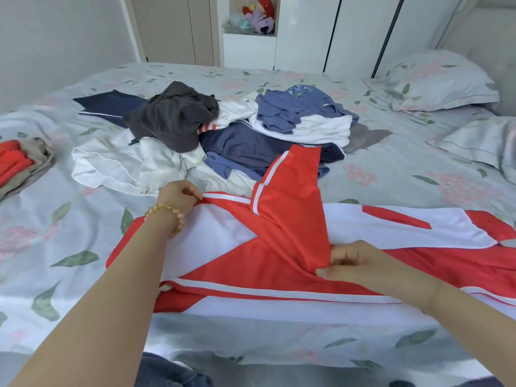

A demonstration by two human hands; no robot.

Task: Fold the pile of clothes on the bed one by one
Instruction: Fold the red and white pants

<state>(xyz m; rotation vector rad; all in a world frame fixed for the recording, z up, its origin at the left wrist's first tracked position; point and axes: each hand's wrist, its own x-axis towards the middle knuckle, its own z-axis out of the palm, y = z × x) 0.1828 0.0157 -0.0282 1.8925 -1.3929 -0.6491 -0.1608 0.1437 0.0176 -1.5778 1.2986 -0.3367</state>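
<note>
A red and white jacket (251,263) lies spread across the near part of the bed. One red sleeve with a white stripe (290,185) lies folded up toward the pile. My left hand (178,195), with a bead bracelet on the wrist, pinches the jacket's far left corner at the white stripe. My right hand (351,261) pinches a fold of red cloth at the base of the sleeve, near the jacket's middle. Behind the jacket sits the pile of unfolded clothes (212,129): dark grey, white, navy and blue pieces heaped together.
The bed (83,247) has a pale floral sheet. Folded red and beige clothes (22,163) sit at the left edge. Two pillows (435,82) lie at the far right. White wardrobes and a shelf with plush toys (259,15) stand behind the bed.
</note>
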